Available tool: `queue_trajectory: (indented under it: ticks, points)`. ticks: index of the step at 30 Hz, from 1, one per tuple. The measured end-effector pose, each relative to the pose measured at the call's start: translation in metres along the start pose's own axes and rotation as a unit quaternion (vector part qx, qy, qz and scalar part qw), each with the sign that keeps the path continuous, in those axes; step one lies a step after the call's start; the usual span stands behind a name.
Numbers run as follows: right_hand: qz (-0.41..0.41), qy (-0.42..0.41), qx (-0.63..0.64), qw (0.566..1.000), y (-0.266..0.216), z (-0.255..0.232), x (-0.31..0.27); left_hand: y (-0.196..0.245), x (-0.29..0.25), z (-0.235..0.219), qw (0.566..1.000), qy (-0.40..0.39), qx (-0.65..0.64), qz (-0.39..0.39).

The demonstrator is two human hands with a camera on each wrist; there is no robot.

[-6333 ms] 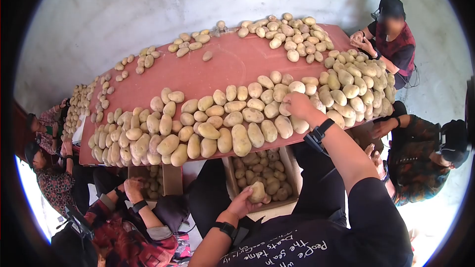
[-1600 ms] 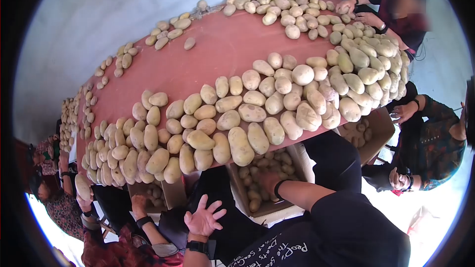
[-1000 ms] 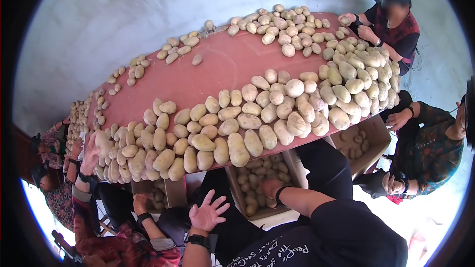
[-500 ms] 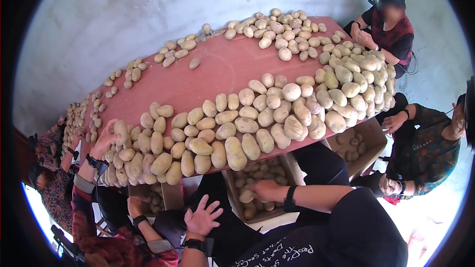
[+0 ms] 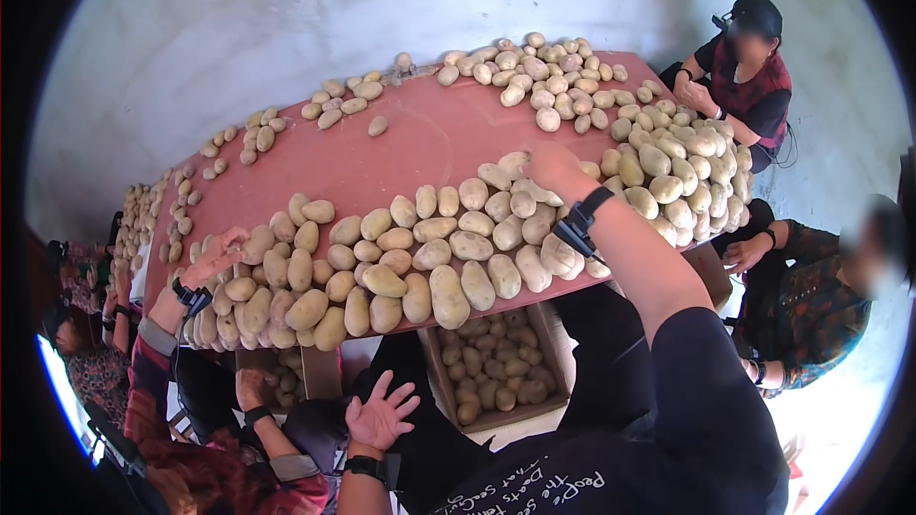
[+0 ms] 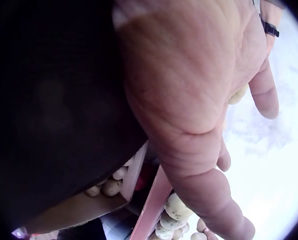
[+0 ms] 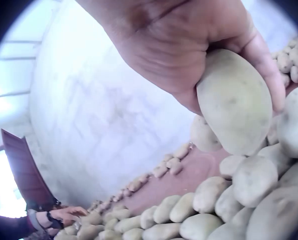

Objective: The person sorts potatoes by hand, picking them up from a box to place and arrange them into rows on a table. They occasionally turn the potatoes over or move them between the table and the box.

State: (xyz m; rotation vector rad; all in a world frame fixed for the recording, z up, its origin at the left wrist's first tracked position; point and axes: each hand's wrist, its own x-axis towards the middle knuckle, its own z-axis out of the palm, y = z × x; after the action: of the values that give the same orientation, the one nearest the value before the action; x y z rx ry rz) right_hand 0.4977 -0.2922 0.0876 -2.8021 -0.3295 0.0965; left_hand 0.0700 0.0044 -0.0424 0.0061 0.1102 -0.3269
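Note:
My right hand (image 5: 556,172) is over the near rows of potatoes on the red table, toward their right part. In the right wrist view, the fingers and thumb of that hand (image 7: 189,50) grip a large pale potato (image 7: 234,102) just above others on the table. My left hand (image 5: 382,415) hangs in front of my lap, palm up, fingers spread, holding nothing. Up close in the left wrist view, the left hand (image 6: 189,90) also shows bare, fingers extended. Between my knees stands a cardboard box (image 5: 557,348) of potatoes (image 5: 496,367).
The red tabletop (image 5: 410,148) carries potatoes along its edges and a big heap (image 5: 677,167) at the right. A neighbour's hand (image 5: 215,257) reaches over the left potatoes. Other people sit left and right, with more boxes (image 5: 322,374) under the table edge.
My right hand has risen from the box at my knees to the table's potatoes, carrying a potato. My left hand, which held a potato several seconds ago, is now bare and stays low.

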Motion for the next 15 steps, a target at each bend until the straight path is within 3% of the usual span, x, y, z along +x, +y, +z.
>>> queue_trajectory:
  ticks: [3,6,9,12,15]
  points:
    - [0.013,-0.062,-0.048,0.997,0.007,0.015,0.018,-0.002,0.0,0.001,1.0,0.002,0.016,0.005]
    - [0.008,-0.066,-0.055,0.996,0.01,0.001,0.008,-0.002,-0.001,0.001,1.0,0.006,0.02,0.004]
    - [-0.104,0.005,0.023,0.994,0.022,-0.002,-0.023,0.001,0.0,0.002,1.0,0.005,0.025,0.006]
    - [-0.14,0.013,0.061,0.988,0.034,0.002,-0.057,-0.001,0.001,0.002,0.999,0.005,0.031,0.009]
    - [-0.161,0.018,0.019,0.987,0.046,0.007,-0.068,-0.002,0.002,0.003,0.999,0.009,0.044,0.007]
